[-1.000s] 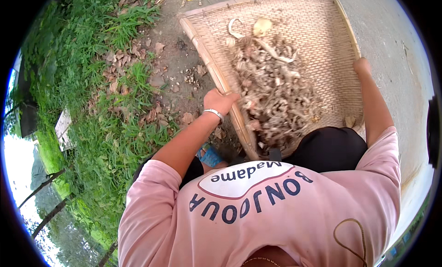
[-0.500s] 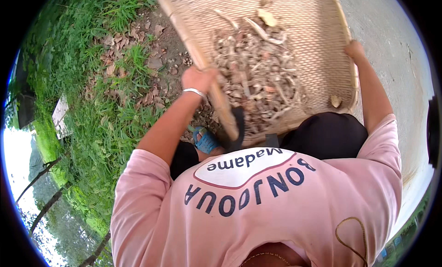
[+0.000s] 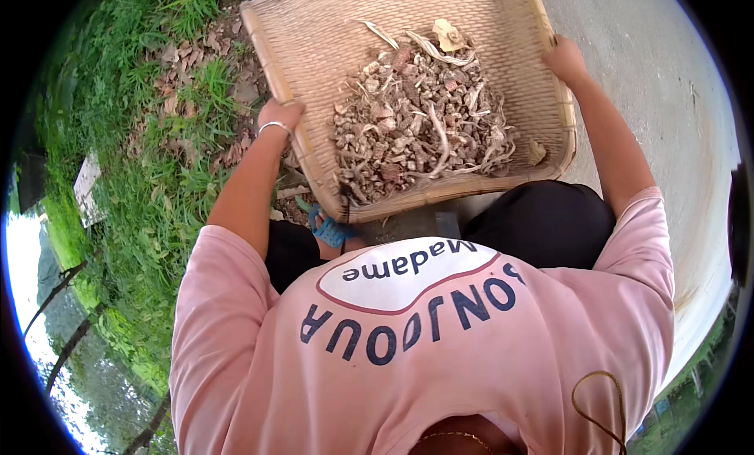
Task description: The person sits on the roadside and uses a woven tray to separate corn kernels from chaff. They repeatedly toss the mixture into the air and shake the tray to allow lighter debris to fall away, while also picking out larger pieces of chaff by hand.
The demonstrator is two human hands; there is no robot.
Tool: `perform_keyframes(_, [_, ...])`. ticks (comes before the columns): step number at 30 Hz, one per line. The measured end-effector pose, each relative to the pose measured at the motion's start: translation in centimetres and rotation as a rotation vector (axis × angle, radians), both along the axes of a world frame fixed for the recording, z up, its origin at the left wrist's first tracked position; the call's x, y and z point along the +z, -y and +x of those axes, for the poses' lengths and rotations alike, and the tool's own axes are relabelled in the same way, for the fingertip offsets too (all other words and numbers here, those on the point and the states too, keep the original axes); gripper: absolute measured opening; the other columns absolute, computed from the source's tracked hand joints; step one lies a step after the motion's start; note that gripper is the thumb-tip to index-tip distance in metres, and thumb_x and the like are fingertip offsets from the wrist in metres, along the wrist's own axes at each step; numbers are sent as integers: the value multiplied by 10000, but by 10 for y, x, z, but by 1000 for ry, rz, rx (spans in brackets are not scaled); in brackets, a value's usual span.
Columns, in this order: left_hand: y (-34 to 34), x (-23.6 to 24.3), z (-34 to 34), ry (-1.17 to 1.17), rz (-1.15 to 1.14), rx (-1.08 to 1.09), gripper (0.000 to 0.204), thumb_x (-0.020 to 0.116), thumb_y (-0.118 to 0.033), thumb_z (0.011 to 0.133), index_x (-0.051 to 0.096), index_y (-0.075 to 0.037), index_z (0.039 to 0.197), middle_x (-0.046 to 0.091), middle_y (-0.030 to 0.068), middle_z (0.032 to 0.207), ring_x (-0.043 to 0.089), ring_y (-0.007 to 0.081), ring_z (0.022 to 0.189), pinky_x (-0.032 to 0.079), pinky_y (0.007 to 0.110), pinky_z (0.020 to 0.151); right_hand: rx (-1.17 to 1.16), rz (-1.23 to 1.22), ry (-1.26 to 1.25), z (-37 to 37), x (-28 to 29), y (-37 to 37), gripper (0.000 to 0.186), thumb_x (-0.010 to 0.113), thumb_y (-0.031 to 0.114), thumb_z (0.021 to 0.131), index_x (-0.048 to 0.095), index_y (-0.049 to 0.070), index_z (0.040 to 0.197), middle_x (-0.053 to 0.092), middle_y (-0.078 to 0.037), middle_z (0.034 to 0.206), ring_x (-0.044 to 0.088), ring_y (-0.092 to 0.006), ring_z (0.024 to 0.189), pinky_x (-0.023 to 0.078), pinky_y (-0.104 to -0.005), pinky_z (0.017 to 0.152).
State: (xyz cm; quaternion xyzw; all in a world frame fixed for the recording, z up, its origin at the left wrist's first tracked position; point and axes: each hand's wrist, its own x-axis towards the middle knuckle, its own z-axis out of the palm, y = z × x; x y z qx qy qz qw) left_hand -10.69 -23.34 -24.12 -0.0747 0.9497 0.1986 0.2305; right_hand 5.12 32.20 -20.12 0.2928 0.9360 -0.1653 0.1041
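Between the left hand (image 3: pixel 280 113) and right hand (image 3: pixel 564 58), both gripping its rims, a woven tray (image 3: pixel 330 47) carries dried roots (image 3: pixel 420 125).

Tilted woven tray (image 3: pixel 314 54) of dried roots (image 3: pixel 420 121)

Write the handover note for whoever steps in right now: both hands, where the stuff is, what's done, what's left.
Left hand: gripping the left rim of the woven tray.
Right hand: gripping the right rim.
The tray is held up in front of the knees, over the line where grass meets pavement.
Dried root pieces lie heaped toward the near edge; the far part of the tray is mostly bare. A few pale husks sit at the heap's far side.
Done: the pieces are gathered into one heap.
Left: husks and stringy bits are still mixed in.
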Motion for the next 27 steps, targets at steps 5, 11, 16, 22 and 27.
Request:
perform_keyframes(5, [-29, -10, 18, 39, -129, -28, 680, 700, -360, 725, 512, 65, 1222, 599, 277, 1176, 588, 372, 1122, 475, 393, 949, 7, 103, -35, 9, -14, 27, 461, 626, 224, 766, 582, 37, 1185, 632, -196, 1147, 599, -376, 1055, 477, -430, 916])
perform_keyframes(11, [-51, -18, 12, 63, -132, 228, 589, 649, -327, 795, 491, 35, 1232, 602, 245, 1191, 605, 371, 1091, 496, 406, 924, 517, 91, -35, 6, 28, 48, 547, 636, 234, 790, 504, 66, 1293, 574, -154, 1254, 626, -361, 1002, 521, -431, 841])
perform_keyframes(16, [-63, 7, 20, 14, -221, 319, 470, 614, -317, 834, 489, 13, 1144, 648, 195, 1094, 652, 342, 988, 525, 418, 855, 123, -487, 709, 32, 27, 108, 946, 784, 200, 698, 237, 146, 1468, 497, -266, 1288, 678, -350, 830, 575, -442, 627])
perform_keyframes(22, [-76, 13, 23, 50, -223, 287, 480, 615, -320, 842, 457, 10, 1152, 649, 191, 1093, 655, 334, 988, 530, 416, 845, 51, -199, 620, 91, -28, 167, 1263, 867, 238, 557, 33, 192, 1504, 214, -318, 1438, 541, -473, 1122, 502, -466, 934])
perform_keyframes(27, [-68, 16, 20, 81, -189, 299, 460, 625, -301, 843, 449, 4, 1138, 651, 184, 1088, 658, 337, 990, 536, 414, 841, 70, -106, 514, 41, -20, 216, 1239, 860, 299, 567, 52, 170, 1498, 240, -363, 1395, 515, -506, 1130, 482, -483, 950])
